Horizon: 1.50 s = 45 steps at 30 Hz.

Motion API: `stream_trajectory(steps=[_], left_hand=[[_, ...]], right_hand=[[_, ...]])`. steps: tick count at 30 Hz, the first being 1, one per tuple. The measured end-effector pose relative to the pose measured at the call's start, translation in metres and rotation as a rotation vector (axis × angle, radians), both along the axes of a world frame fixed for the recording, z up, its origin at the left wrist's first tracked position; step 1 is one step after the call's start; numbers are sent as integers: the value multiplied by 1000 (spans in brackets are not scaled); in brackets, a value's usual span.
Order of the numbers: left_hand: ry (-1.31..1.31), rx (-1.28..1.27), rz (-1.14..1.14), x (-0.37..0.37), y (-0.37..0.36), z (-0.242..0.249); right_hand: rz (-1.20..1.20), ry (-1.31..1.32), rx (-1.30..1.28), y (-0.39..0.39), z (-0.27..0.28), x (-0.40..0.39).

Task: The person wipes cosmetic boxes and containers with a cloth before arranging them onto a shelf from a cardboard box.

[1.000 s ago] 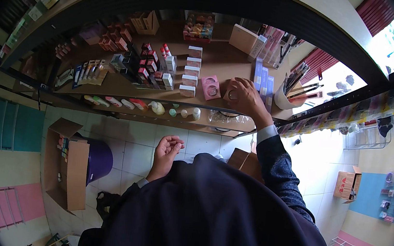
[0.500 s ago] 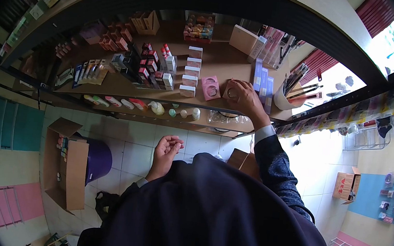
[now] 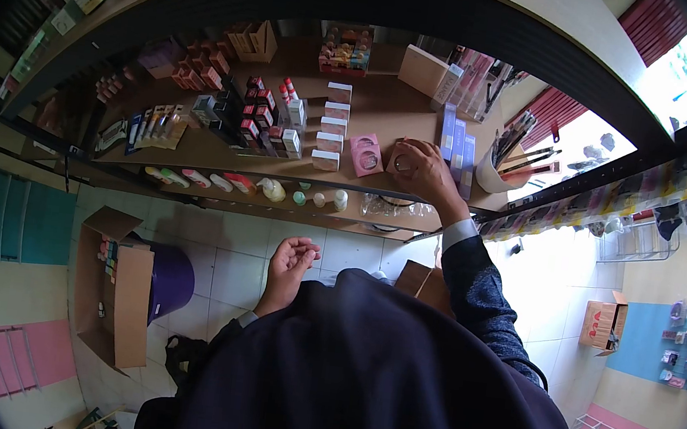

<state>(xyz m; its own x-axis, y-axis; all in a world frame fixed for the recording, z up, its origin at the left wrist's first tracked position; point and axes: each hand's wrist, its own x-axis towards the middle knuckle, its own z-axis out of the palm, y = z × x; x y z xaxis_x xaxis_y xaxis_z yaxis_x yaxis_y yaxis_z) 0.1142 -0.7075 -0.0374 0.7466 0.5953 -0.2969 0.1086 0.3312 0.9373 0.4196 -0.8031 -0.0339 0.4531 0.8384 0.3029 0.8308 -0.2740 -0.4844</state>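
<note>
My right hand [image 3: 424,173] reaches onto the shelf [image 3: 281,165], its fingers closed around a small brown box [image 3: 403,164] that rests on the board. Just left of that box lies a pink box [image 3: 365,156] with round windows. Blue-purple boxes [image 3: 458,147] stand to the right of my fingers. Farther left, a column of small white-topped boxes [image 3: 330,141] runs from front to back. My left hand [image 3: 291,268] hangs over the floor in front of the shelf, fingers curled in; whether it holds anything is hidden.
Lipstick boxes [image 3: 264,112] in a clear stand are left on the shelf. A white cup [image 3: 496,177] of brushes is at the right end. Below the shelf edge, bottles [image 3: 274,190] line a lower board. An open carton [image 3: 132,301] and purple bin [image 3: 172,280] are on the floor.
</note>
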Motion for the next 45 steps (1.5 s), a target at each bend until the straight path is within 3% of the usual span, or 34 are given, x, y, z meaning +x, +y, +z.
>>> stream_trajectory(steps=[5, 10, 28, 39, 42, 45], left_hand=[[5, 7, -1, 0, 0, -1], [-13, -6, -1, 0, 0, -2], [5, 3, 7, 1, 1, -3], [18, 35, 153, -40, 27, -8], [7, 29, 232, -64, 37, -16], [-26, 35, 342, -100, 49, -24]], right_hand=[[1, -74, 10, 1, 2, -2], [4, 52, 21, 3, -2, 2], [-38, 58, 52, -4, 3, -2], [-131, -43, -32, 0, -3, 3], [-162, -38, 30, 13, 20, -6], [-58, -101, 284, 37, 52, -39]])
